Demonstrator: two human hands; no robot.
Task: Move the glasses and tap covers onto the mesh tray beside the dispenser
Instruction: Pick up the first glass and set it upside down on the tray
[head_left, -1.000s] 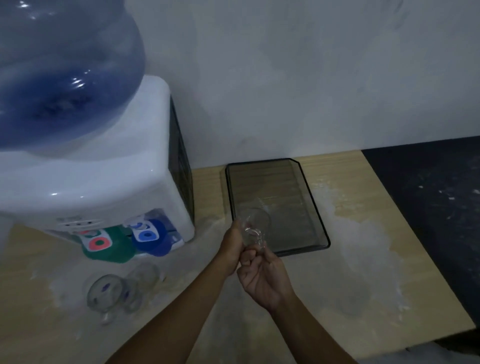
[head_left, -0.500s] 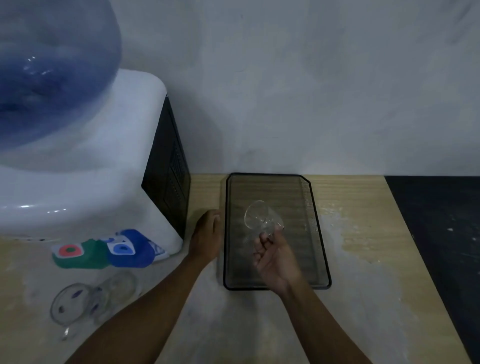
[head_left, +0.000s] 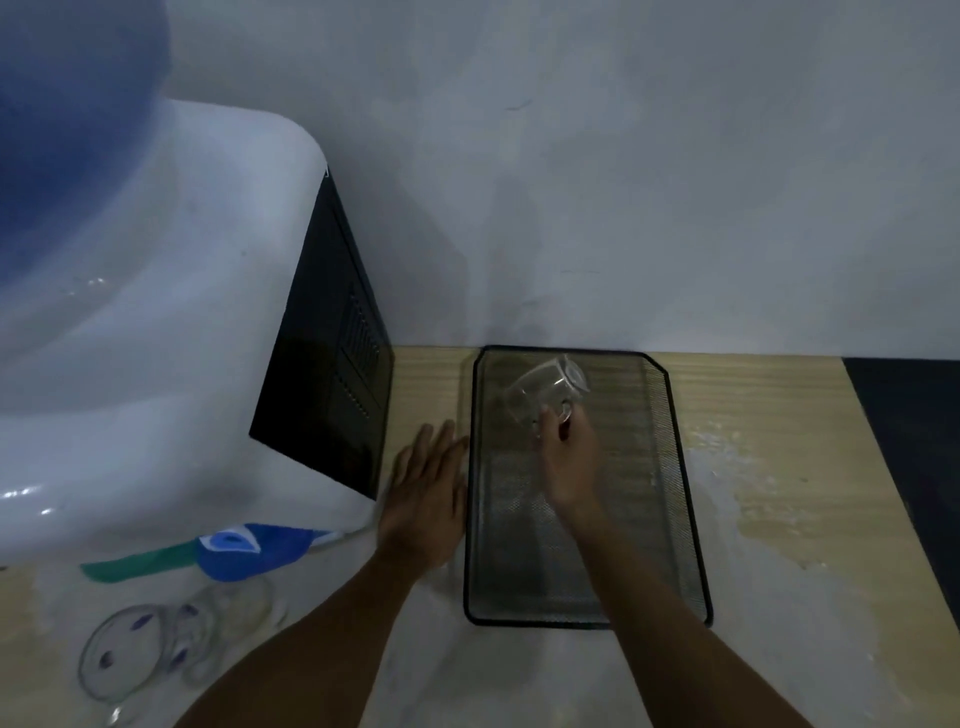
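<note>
My right hand (head_left: 569, 457) grips a clear glass mug (head_left: 545, 392) by its handle, tilted over the far end of the black mesh tray (head_left: 675, 467). My left hand (head_left: 426, 499) lies flat and open on the table against the tray's left rim. Two more clear glasses, one with blue marks (head_left: 124, 660) and one plain (head_left: 239, 608), lie on the table at the lower left. A blue tap cover (head_left: 249, 551) and a green tap cover (head_left: 135, 564) show under the dispenser's front.
The white water dispenser (head_left: 156, 338) with a blue bottle (head_left: 67, 130) fills the left side, its black side panel (head_left: 332, 374) close to the tray. A grey wall stands behind. The wooden table (head_left: 779, 467) ends at the right, where a dark floor (head_left: 914, 441) shows.
My right hand has carried the mug from the tray's near middle toward its far end, turning it further over. My left hand has flattened beside the tray's left rim.
</note>
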